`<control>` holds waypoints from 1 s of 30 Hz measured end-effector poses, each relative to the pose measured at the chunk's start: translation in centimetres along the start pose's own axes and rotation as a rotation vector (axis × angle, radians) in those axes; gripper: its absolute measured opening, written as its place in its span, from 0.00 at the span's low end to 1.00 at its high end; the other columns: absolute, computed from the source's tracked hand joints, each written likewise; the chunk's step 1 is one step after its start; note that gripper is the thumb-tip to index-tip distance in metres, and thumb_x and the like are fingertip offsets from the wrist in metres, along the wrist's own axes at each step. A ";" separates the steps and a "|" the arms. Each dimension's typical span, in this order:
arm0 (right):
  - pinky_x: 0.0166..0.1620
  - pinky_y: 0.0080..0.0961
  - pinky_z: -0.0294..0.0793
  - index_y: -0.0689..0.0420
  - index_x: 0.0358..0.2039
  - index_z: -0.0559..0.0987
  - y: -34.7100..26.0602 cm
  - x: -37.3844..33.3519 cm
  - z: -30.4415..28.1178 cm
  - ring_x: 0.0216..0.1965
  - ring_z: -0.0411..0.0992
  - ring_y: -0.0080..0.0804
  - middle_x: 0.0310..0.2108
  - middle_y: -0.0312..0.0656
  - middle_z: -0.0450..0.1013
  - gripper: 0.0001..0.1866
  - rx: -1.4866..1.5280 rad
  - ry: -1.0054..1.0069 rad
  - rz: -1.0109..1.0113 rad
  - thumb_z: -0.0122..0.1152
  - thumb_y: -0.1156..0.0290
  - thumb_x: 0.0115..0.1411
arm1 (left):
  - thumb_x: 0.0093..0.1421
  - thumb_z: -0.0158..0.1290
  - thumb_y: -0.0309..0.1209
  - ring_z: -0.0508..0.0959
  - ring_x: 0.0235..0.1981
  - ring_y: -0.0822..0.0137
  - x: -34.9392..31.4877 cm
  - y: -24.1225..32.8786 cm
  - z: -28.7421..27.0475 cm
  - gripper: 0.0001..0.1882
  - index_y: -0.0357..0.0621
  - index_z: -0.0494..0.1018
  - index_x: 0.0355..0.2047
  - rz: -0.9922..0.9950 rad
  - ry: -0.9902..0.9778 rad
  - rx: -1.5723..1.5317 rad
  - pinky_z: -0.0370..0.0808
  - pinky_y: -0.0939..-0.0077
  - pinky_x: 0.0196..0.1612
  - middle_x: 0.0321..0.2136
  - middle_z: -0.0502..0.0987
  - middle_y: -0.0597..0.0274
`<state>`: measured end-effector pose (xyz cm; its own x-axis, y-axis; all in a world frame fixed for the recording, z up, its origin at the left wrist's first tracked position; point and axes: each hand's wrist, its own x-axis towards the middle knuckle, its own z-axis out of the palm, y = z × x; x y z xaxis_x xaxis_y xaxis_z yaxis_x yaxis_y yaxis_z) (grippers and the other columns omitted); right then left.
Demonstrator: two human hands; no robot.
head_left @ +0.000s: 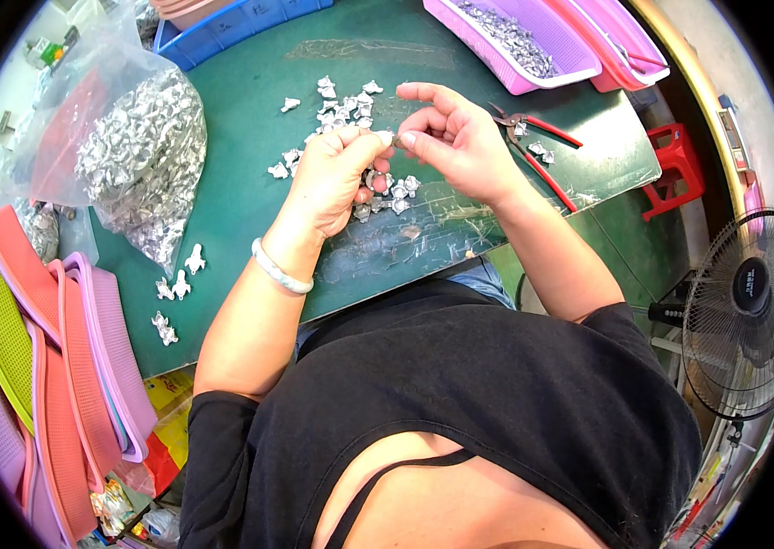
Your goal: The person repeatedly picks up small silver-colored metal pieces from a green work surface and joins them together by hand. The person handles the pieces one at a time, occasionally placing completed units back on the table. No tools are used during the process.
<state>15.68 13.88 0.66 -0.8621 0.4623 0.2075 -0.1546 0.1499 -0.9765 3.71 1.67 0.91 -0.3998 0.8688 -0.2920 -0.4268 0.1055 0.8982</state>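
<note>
Above the near edge of the green table, my two hands meet at the fingertips. My left hand, with a pale bangle on its wrist, is curled closed around a small silvery metal casting, mostly hidden by the fingers. My right hand pinches thumb to finger against the left thumb; what it grips is too small to make out. Loose castings lie scattered behind and under my hands. Red-handled cutting pliers rest open on the table, right of my right hand.
A clear bag of castings stands at the left, with a few castings beside it. Stacked plastic baskets flank the table's left edge. A blue crate and a pink basket of metal parts stand at the back. A fan is at right.
</note>
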 end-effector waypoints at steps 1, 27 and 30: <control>0.33 0.13 0.67 0.65 0.49 0.64 0.1 -0.1 0.0 0.28 0.67 0.15 0.26 0.34 0.70 0.21 -0.033 0.006 -0.018 0.53 0.80 0.53 | 0.53 0.53 0.33 0.69 0.16 0.78 0.0 0.0 0.0 0.09 0.41 0.71 0.24 -0.002 -0.002 0.004 0.59 0.90 0.13 0.19 0.70 0.66; 0.43 0.20 0.69 0.61 0.53 0.63 0.2 -0.1 0.2 0.37 0.68 0.22 0.37 0.40 0.70 0.27 0.066 -0.098 -0.172 0.54 0.85 0.51 | 0.57 0.44 0.32 0.68 0.17 0.71 1.5 -0.9 -2.0 0.09 0.38 0.65 0.25 -0.295 -0.299 -0.477 0.57 0.91 0.10 0.20 0.68 0.60; 0.42 0.19 0.69 0.61 0.52 0.63 0.2 -0.2 0.5 0.36 0.68 0.22 0.34 0.39 0.69 0.27 0.018 -0.087 -0.224 0.55 0.85 0.50 | 0.57 0.44 0.32 0.68 0.17 0.71 1.4 -1.0 -2.0 0.09 0.37 0.65 0.26 -0.291 -0.281 -0.477 0.57 0.90 0.10 0.20 0.68 0.60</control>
<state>15.57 13.37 0.40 -0.8437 0.3418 0.4139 -0.3544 0.2244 -0.9078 1.96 1.87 -1.04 -0.0113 0.9379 -0.3467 -0.8270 0.1861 0.5306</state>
